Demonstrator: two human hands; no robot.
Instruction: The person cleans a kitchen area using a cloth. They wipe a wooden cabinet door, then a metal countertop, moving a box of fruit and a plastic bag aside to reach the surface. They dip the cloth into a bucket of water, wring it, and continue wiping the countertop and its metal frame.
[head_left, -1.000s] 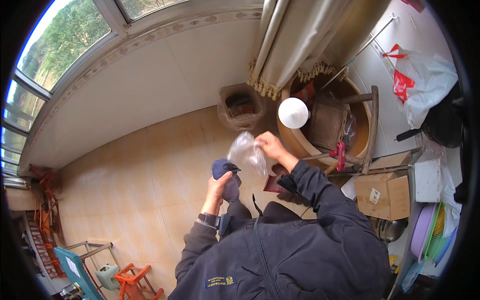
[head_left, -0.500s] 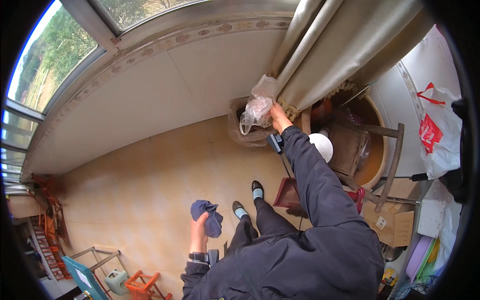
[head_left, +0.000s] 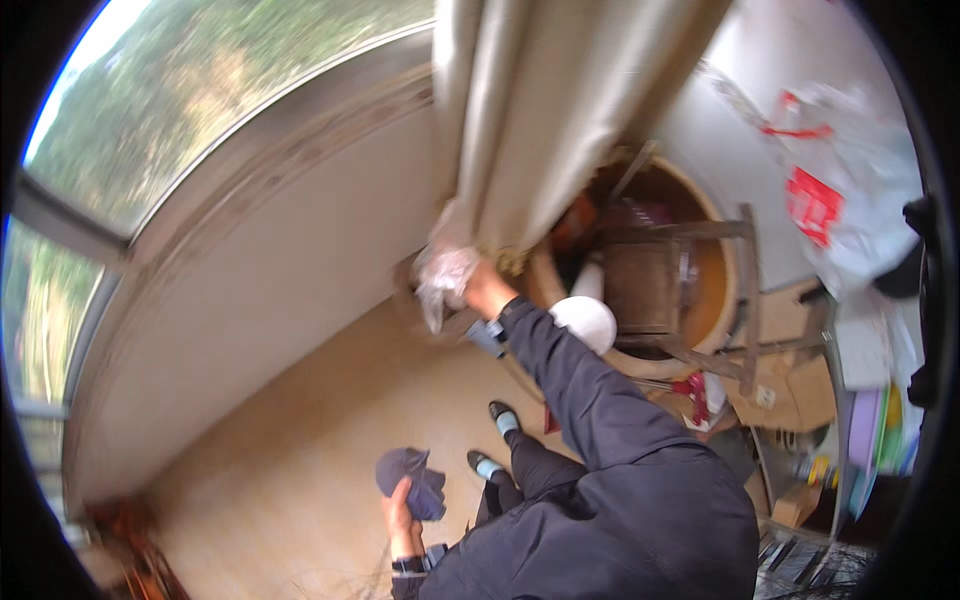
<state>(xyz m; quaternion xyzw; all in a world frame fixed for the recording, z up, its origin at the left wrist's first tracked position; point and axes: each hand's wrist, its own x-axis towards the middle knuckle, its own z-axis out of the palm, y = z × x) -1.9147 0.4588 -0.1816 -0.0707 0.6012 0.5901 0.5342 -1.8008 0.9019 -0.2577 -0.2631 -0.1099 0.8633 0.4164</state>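
From my remote post I see the right hand (head_left: 488, 291) gripping a crumpled, translucent plastic bag (head_left: 446, 270) beside the long beige fabric curtain (head_left: 540, 110), its long axis running up-down in view, loose end downward. The left hand (head_left: 400, 517) clutches a bunched blue-grey cloth (head_left: 412, 482), slanting lower-right.

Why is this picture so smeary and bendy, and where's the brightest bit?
In the head view, the trees outside and the plastic bag in the right hand look smeared, probably from movement; in the head view, the windowsill curves because the fisheye lens bends straight edges; in the head view, the sky at upper left glares nearly white.
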